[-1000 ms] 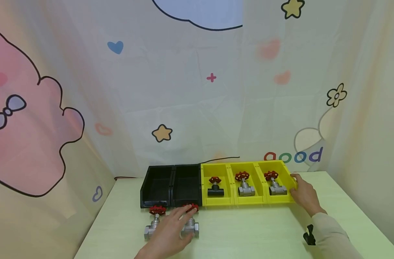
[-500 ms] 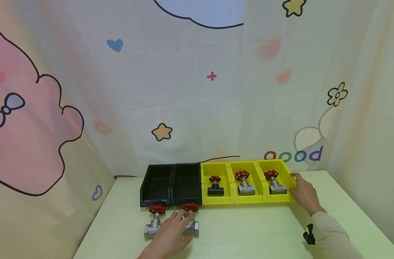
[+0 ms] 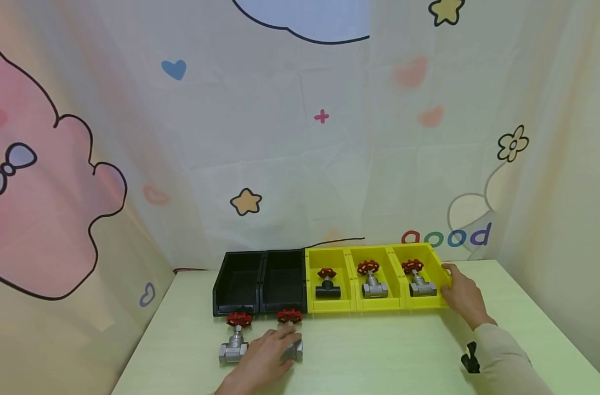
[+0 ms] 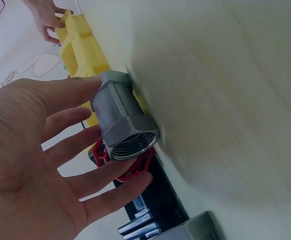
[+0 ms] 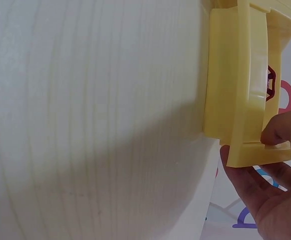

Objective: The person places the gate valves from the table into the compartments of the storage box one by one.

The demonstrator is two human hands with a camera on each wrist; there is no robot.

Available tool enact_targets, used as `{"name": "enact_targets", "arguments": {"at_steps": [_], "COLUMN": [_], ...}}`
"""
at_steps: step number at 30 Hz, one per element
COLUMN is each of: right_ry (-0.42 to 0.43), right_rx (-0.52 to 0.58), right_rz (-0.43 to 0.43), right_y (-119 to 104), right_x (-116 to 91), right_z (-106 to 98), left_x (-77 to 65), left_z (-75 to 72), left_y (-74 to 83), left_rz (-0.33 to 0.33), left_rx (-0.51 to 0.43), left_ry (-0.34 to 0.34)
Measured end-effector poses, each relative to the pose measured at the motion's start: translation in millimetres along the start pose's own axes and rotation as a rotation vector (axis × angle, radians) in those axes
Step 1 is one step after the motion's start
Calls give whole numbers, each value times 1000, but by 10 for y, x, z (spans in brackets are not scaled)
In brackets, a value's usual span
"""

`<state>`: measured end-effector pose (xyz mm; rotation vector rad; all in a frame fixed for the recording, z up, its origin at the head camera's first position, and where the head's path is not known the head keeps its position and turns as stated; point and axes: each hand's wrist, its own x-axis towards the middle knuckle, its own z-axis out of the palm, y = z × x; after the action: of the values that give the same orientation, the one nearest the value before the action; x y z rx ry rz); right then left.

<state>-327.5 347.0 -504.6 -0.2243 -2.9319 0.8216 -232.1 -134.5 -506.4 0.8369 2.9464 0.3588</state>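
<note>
My left hand (image 3: 262,356) reaches over the right one of two grey gate valves with red handwheels lying before the black bins. In the left wrist view, its thumb presses one end of this gate valve (image 4: 120,107) and its fingers curl behind the body by the handwheel. The other gate valve (image 3: 233,351) lies just left of the hand. My right hand (image 3: 465,296) grips the side wall of the rightmost yellow bin (image 5: 230,75), thumb inside and fingers outside. That bin holds another grey gate valve (image 3: 422,288), tilted back with its red wheel up.
Two black bins (image 3: 236,310) join the row's left end and hold nothing visible. The middle yellow bin (image 3: 379,305) has a grey valve (image 3: 375,289); the left yellow bin (image 3: 329,307) has a black-bodied valve (image 3: 328,291). A printed curtain (image 3: 300,164) hangs behind the table (image 3: 369,351).
My left hand's fingers have lowered from the red handwheel and closed in on the right gate valve's body. My right hand stays on the yellow bin; the bins and valves have not visibly moved.
</note>
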Motion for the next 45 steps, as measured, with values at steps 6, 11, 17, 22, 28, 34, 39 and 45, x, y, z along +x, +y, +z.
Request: {"name": "enact_targets", "arguments": {"at_steps": [6, 11, 17, 22, 28, 34, 39, 45], "right_ry": [4, 11, 12, 19, 15, 19, 12, 19], "right_rx": [-15, -19, -13, -9, 6, 7, 7, -2], "right_rz": [-11, -17, -14, -15, -3, -10, -6, -14], "right_y": [-6, -6, -12, -14, -25, -17, -14, -16], "right_x": [13, 22, 21, 22, 30, 25, 12, 9], "right_z": [0, 3, 1, 10, 6, 12, 10, -11], "left_x": [40, 74, 123, 159, 176, 181, 189, 189], "left_z": [48, 60, 87, 110, 112, 97, 89, 89], "left_y": [-23, -35, -46, -54, -68, -69, -62, -45], "left_rz": [-4, 13, 27, 18, 40, 24, 23, 38], "left_rx": [-35, -34, -41, -51, -55, -68, -78, -74], "left_ry": [-33, -45, -44, -51, -50, -82, -103, -105]}}
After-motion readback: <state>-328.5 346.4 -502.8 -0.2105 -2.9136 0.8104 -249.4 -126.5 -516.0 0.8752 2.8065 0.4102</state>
